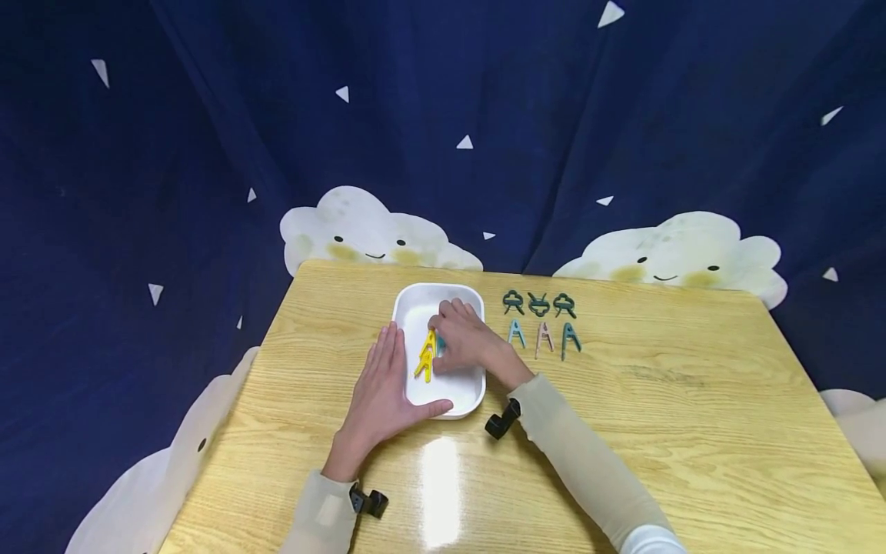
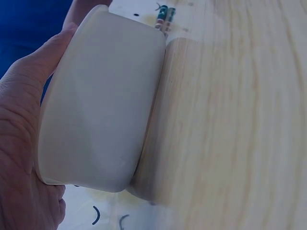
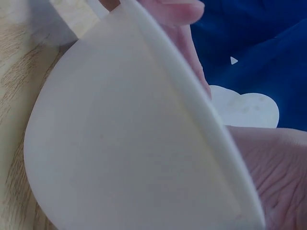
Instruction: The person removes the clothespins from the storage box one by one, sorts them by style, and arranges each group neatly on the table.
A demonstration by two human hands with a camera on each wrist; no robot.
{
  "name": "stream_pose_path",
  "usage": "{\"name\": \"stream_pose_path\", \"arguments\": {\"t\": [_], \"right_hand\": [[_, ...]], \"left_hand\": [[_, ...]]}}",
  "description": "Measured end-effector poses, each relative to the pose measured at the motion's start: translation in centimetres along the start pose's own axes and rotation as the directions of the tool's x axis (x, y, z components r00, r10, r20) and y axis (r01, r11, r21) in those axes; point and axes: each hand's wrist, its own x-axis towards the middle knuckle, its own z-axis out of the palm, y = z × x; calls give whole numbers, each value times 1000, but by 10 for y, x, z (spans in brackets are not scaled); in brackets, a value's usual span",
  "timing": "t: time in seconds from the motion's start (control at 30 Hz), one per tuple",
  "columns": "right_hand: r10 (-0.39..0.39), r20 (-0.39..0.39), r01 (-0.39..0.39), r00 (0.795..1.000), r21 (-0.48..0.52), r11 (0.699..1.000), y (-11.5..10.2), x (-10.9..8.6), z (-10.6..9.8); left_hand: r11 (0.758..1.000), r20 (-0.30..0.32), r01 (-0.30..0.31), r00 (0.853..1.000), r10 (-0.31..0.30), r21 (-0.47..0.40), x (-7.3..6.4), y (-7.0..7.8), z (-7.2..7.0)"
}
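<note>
A white rectangular tray [image 1: 424,400] sits on the table between the two hands. My left hand [image 1: 383,388] rests along its left side, fingers straight and thumb over the near rim. Into the tray from the right reaches my right hand [image 1: 467,338], its fingers bent downward. Beside those fingers, a blue clothespin [image 1: 441,346] shows only in part; whether they pinch it is hidden. Two yellow clothespins [image 1: 426,357] lie just left of it. In both wrist views, the tray's outer wall [image 2: 100,100] [image 3: 120,134] hides what is inside.
Right of the tray, several dark green cloud-shaped clips [image 1: 513,301] form a row. Nearer lie a light blue clothespin [image 1: 516,334], a pink one [image 1: 544,338] and a dark teal one [image 1: 570,338]. A dark blue curtain [image 1: 526,115] hangs behind the wooden table [image 1: 657,431].
</note>
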Motion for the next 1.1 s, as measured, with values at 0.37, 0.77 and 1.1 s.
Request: {"name": "stream_pose_path", "arguments": {"t": [0.37, 0.77, 1.1], "right_hand": [[-1, -40, 3, 999, 37, 999, 3, -10, -7], [-45, -48, 48, 998, 45, 998, -2, -26, -9], [-16, -60, 21, 998, 78, 997, -1, -39, -13]], "left_hand": [[1000, 11, 7, 1000, -7, 5, 0, 1, 0], [1000, 0, 7, 1000, -7, 13, 0, 0, 1], [1000, 6, 14, 1000, -14, 3, -1, 1, 0]]}}
